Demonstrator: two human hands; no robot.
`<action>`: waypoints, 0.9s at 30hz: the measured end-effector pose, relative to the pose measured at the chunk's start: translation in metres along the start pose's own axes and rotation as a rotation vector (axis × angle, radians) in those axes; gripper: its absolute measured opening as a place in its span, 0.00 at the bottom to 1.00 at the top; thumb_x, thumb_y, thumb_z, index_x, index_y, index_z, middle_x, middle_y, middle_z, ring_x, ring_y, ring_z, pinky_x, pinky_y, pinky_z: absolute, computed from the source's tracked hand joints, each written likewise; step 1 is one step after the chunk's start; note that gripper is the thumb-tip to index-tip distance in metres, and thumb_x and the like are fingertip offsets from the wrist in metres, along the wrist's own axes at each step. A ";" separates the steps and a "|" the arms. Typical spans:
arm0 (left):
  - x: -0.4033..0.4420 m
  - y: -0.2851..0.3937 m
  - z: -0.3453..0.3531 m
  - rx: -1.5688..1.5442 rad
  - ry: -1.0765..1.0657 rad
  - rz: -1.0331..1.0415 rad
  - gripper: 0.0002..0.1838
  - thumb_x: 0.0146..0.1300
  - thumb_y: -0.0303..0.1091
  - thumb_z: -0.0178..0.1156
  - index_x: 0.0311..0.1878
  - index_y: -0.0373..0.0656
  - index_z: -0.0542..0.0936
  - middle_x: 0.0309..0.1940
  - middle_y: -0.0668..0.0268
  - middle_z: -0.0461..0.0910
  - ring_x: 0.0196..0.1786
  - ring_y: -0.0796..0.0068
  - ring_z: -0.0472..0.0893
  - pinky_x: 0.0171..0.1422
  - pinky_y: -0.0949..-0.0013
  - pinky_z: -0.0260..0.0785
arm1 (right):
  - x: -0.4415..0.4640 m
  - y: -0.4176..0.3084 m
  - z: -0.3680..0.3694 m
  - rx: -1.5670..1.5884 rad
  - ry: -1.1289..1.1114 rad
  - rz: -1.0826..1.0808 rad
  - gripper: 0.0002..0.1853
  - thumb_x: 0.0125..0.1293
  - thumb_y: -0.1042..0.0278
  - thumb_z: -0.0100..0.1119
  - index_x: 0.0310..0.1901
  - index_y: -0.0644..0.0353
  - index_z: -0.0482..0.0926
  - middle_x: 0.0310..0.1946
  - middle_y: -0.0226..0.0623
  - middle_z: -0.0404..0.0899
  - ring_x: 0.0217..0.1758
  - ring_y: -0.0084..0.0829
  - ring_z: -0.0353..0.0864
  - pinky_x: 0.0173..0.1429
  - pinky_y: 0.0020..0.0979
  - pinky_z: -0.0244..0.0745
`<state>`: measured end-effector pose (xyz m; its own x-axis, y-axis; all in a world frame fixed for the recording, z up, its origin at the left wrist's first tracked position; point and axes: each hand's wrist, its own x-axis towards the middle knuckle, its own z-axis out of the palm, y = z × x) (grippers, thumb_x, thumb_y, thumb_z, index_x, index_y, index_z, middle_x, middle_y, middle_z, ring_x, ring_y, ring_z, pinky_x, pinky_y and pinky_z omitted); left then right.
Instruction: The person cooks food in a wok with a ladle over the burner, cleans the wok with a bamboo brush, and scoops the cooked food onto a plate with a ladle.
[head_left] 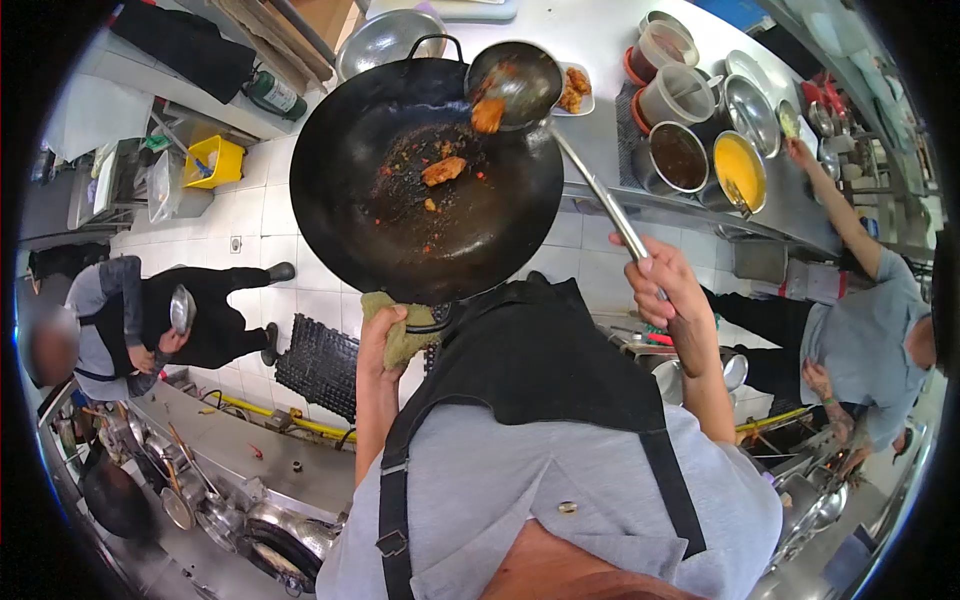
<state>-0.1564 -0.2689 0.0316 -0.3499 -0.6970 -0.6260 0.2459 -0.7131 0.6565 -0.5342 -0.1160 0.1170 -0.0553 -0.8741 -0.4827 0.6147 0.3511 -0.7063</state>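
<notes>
A large black wok (335, 190) hangs tilted in front of me, near the counter's edge. My left hand (378, 345) is closed round its near handle through a folded green cloth (404, 342). In the wok lie a browned piece of food (443, 171), smaller bits and red specks. My right hand (668, 285) grips the long metal handle of a ladle (515, 75). The ladle's bowl is over the wok's far right rim, with an orange-brown piece (487, 115) at its lip. Just beyond it, a white dish (574, 92) holds similar pieces.
On the steel counter (610, 150) stand a pot of dark sauce (678, 158), a pot of yellow liquid (738, 170) and plastic tubs (676, 95). A metal bowl (385, 45) sits behind the wok. One person (100, 310) stands left, another (860, 330) right. A black mat (315, 365) lies on the floor.
</notes>
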 end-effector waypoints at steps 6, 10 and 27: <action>-0.003 0.002 -0.005 -0.011 -0.005 -0.035 0.21 0.58 0.34 0.60 0.52 0.33 0.73 0.39 0.50 0.83 0.36 0.58 0.86 0.35 0.60 0.81 | 0.073 0.010 -0.020 -0.232 0.183 -0.203 0.19 0.73 0.72 0.51 0.63 0.67 0.67 0.19 0.25 0.63 0.10 0.16 0.60 0.12 0.24 0.58; -0.004 0.001 -0.010 -0.051 0.026 -0.091 0.19 0.58 0.30 0.59 0.52 0.36 0.71 0.41 0.51 0.82 0.37 0.56 0.86 0.36 0.57 0.83 | 0.126 0.043 -0.048 -0.407 0.299 -0.301 0.20 0.72 0.73 0.52 0.64 0.68 0.67 0.20 0.28 0.67 0.10 0.19 0.63 0.13 0.26 0.60; -0.006 0.002 0.000 -0.017 -0.049 -0.067 0.23 0.58 0.31 0.60 0.55 0.32 0.72 0.42 0.50 0.82 0.38 0.57 0.86 0.41 0.59 0.84 | 0.106 0.044 -0.067 -0.720 0.539 -0.520 0.23 0.68 0.73 0.58 0.63 0.71 0.71 0.26 0.41 0.80 0.19 0.31 0.77 0.25 0.32 0.72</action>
<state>-0.1542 -0.2663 0.0363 -0.4102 -0.6431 -0.6467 0.2353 -0.7597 0.6062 -0.5662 -0.1707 0.0001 -0.6326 -0.7711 -0.0718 -0.1919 0.2459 -0.9501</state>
